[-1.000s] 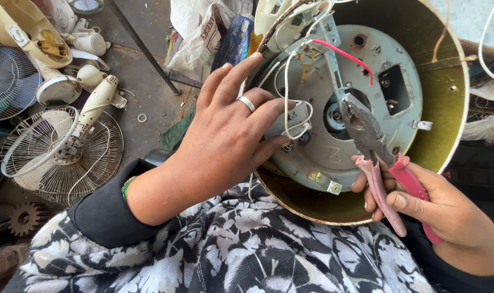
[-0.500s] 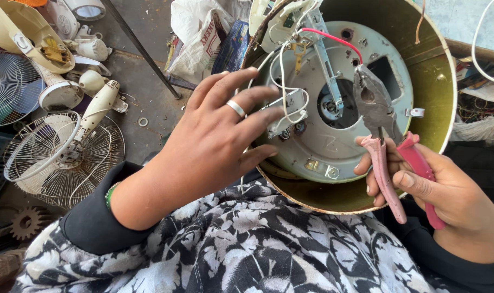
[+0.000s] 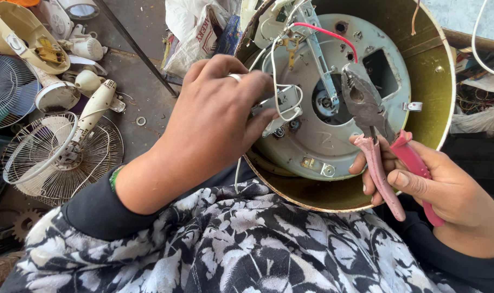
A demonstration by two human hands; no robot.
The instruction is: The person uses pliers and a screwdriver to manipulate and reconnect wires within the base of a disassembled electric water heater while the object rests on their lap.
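The left hand (image 3: 214, 116) pinched a small switch block (image 3: 282, 106) with white wires (image 3: 274, 65) on the grey base plate (image 3: 334, 135), directly at its fingertips. The right hand (image 3: 442, 190) gripped pink-handled pliers (image 3: 374, 135), long axis near vertical, nose just right of the block. The round yellow housing (image 3: 442, 81) contained the plate and wiring.

Packaging on the far floor, top centre.

A crumpled white plastic bag (image 3: 190, 32) with red and dark print lies far, left of the round casing; a blue printed packet (image 3: 229, 33) is tucked just right of it.
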